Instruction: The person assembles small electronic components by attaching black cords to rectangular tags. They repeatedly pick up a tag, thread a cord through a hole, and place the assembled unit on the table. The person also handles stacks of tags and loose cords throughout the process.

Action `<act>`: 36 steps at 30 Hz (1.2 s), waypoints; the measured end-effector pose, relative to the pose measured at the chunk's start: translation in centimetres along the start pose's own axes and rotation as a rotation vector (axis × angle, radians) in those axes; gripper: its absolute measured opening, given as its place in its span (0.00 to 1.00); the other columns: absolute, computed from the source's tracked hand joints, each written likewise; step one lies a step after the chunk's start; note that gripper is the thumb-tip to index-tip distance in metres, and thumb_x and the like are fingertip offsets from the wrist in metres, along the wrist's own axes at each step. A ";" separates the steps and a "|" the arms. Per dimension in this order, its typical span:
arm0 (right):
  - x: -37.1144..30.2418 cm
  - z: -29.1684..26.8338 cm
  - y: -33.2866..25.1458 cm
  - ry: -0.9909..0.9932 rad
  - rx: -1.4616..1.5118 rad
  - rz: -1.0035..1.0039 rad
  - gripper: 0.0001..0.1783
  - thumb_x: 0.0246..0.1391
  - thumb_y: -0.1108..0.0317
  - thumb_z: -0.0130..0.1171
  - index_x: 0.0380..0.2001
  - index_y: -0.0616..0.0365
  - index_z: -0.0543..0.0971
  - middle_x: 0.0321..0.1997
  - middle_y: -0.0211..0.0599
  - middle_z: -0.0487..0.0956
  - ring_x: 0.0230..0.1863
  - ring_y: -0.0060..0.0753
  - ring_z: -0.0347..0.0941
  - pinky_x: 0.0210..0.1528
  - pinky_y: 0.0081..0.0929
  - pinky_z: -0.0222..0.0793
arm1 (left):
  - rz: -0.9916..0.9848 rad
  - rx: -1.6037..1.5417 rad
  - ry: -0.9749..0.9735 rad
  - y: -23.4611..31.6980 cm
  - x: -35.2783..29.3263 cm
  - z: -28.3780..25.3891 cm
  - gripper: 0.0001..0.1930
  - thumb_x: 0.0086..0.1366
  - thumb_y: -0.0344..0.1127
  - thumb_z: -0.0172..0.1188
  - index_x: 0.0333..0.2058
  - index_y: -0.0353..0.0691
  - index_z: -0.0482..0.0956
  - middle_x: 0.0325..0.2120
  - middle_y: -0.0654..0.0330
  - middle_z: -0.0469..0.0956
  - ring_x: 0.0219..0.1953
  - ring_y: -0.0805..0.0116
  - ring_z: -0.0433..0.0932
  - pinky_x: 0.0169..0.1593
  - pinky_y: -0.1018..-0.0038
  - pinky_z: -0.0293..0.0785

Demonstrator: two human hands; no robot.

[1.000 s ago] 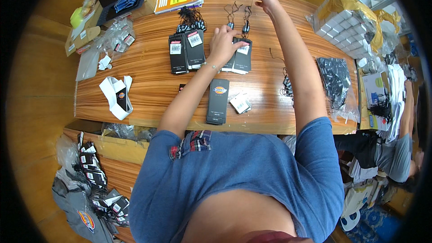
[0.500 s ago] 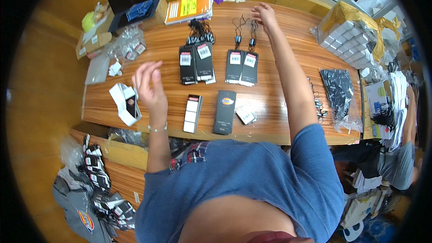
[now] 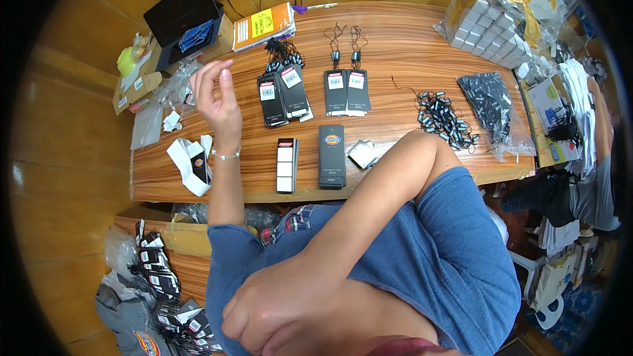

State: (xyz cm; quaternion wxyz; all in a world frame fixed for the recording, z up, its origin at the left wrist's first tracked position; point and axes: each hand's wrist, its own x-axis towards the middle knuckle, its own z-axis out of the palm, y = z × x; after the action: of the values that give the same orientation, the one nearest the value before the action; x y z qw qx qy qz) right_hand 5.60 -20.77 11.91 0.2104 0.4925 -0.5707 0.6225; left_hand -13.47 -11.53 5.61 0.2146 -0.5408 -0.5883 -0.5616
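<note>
work on the tags (image 3: 358, 95) looks idle: left hand (image 3: 216, 97) half open, empty; right hand (image 3: 273, 306) curled, contents hidden; handling calls for reaching past the table (image 3: 409, 46)'s near edge.

Brightly lit; edges bend toward black corners.

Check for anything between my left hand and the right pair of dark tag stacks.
The left pair of tag stacks lies on the table between your left hand and the right pair. It lies low, so the hand could probably pass above.
</note>
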 end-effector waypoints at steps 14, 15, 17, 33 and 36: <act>1.8 1.7 -1.4 -0.065 -0.075 0.113 0.12 0.48 0.65 0.52 0.28 0.66 0.72 0.31 0.49 0.72 0.35 0.48 0.69 0.36 0.36 0.67 | 0.015 -0.239 -0.190 -1.9 5.6 2.1 0.05 0.58 0.28 0.53 0.32 0.35 0.77 0.30 0.61 0.76 0.33 0.72 0.70 0.37 0.77 0.66; 1.1 1.7 -1.1 -0.039 0.114 0.023 0.15 0.51 0.64 0.52 0.30 0.70 0.73 0.32 0.53 0.73 0.34 0.49 0.71 0.36 0.35 0.68 | -0.015 -0.284 -0.232 -1.9 5.6 1.8 0.05 0.58 0.28 0.53 0.32 0.35 0.77 0.30 0.61 0.76 0.32 0.72 0.70 0.37 0.77 0.66; 0.0 0.4 -1.7 -0.104 0.204 0.069 0.16 0.54 0.63 0.51 0.35 0.70 0.73 0.33 0.53 0.72 0.34 0.49 0.70 0.37 0.35 0.67 | -0.023 -0.432 -0.412 -1.3 5.6 0.3 0.05 0.57 0.29 0.55 0.30 0.34 0.78 0.29 0.59 0.76 0.32 0.73 0.71 0.37 0.76 0.67; -15.9 -12.3 -4.8 -0.325 -0.676 1.329 0.16 0.51 0.59 0.52 0.34 0.62 0.71 0.33 0.46 0.75 0.39 0.50 0.70 0.40 0.42 0.64 | 0.665 -1.958 -1.098 24.3 -3.1 1.9 0.12 0.60 0.39 0.49 0.37 0.39 0.73 0.32 0.57 0.70 0.38 0.61 0.70 0.39 0.67 0.68; -17.5 -12.0 -3.9 -0.150 -0.683 1.264 0.15 0.51 0.60 0.53 0.34 0.62 0.72 0.32 0.46 0.75 0.38 0.49 0.70 0.40 0.41 0.65 | 0.723 -2.022 -1.162 24.7 -2.5 2.0 0.12 0.60 0.40 0.49 0.37 0.39 0.72 0.31 0.57 0.70 0.38 0.61 0.70 0.39 0.67 0.68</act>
State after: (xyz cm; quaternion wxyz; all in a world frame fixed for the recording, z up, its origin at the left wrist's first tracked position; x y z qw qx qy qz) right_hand 11.81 -3.52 0.63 -0.0873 0.0165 -0.9220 0.3768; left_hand 9.67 -16.08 13.50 -0.4541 -0.7670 0.2896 -0.3487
